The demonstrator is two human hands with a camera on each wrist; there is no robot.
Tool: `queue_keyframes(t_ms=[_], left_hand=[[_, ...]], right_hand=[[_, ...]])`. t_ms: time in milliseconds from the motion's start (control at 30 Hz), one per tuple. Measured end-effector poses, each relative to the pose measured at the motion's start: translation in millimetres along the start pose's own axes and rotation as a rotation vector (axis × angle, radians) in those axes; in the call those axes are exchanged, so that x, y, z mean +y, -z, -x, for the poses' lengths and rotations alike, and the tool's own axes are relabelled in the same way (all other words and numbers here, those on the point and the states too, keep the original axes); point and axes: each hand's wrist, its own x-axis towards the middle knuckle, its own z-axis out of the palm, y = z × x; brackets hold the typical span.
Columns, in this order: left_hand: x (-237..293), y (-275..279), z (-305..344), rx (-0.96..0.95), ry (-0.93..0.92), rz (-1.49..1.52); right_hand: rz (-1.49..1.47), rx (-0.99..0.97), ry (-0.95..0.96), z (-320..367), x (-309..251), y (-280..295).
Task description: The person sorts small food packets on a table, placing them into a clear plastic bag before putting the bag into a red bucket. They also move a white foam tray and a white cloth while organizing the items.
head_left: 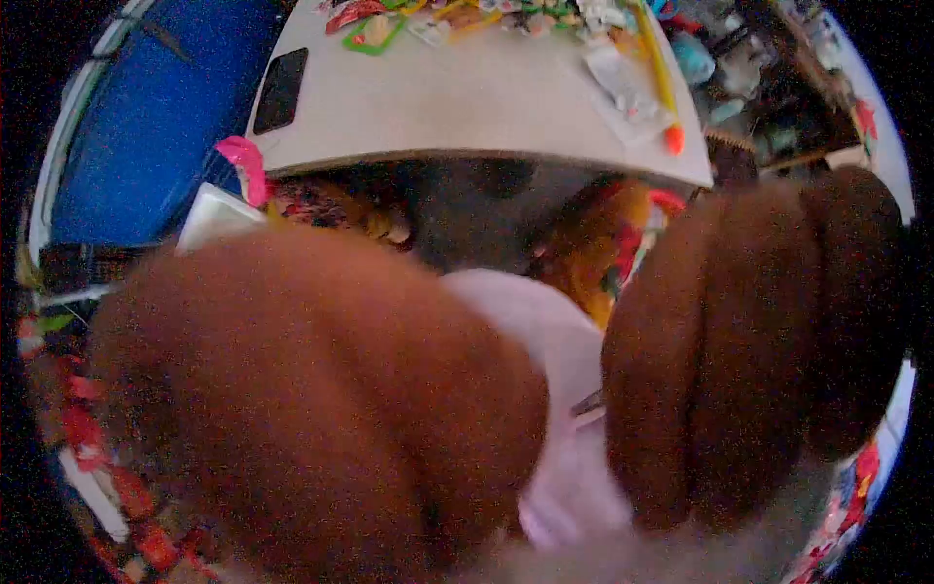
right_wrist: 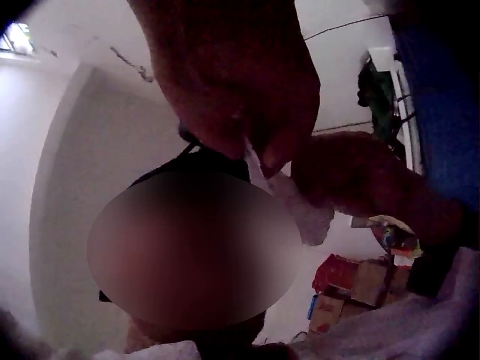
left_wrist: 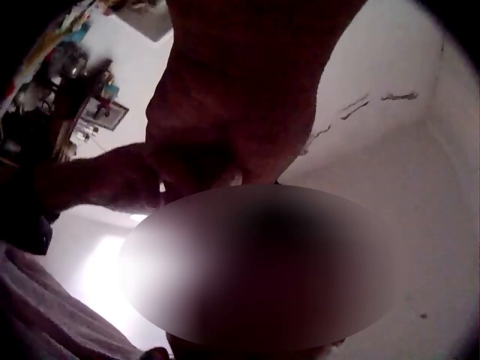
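Observation:
Large and blurred, the left hand (head_left: 321,389) and the right hand (head_left: 749,350) are raised close to the head camera. In the right wrist view the right hand (right_wrist: 236,90) pinches a thin, pale, crumpled sheet (right_wrist: 307,217) in front of the person's head. The left hand (right_wrist: 352,176) is right beside that sheet; whether it grips it is unclear. The left wrist view has the left hand (left_wrist: 232,112) dark, its fingers bent downward, with the right hand (left_wrist: 105,180) close by. Fingertips are mostly hidden.
Beyond the hands is a white table (head_left: 428,107) with a dark phone (head_left: 280,91), colourful small packets (head_left: 375,32) and a yellow stick with an orange tip (head_left: 673,136). A blue surface (head_left: 156,127) lies left. Boxes (right_wrist: 369,281) stand behind the person.

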Motion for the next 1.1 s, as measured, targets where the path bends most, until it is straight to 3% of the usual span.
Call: queue_keyframes(t_ms=[133, 333, 567, 733, 833, 867, 1100], left_hand=[[2, -20, -7, -0.235, -0.208, 0.205], [-4, -40, -15, -0.409, -0.317, 0.421], [-7, -54, -15, -0.501, -0.366, 0.565], [-10, -67, -13, -0.497, -0.366, 0.625], [-13, -75, -11, -0.497, -0.363, 0.660], [-13, -81, -8, -0.502, -0.357, 0.672], [-20, -109, -6, -0.494, -0.328, 0.739]], right_hand=[[-0.120, -0.198, 0.052, -3, -2, -3], [-0.182, -0.237, 0.090, 5, 6, -1], [-0.239, -0.076, -0.009, 41, 38, 9], [-0.252, 0.258, -0.111, 61, 49, 9], [-0.235, 0.517, -0.385, 68, 47, 5], [-0.219, 0.568, -0.387, 71, 54, 5], [-0.210, 0.531, -0.419, 89, 78, 16]])
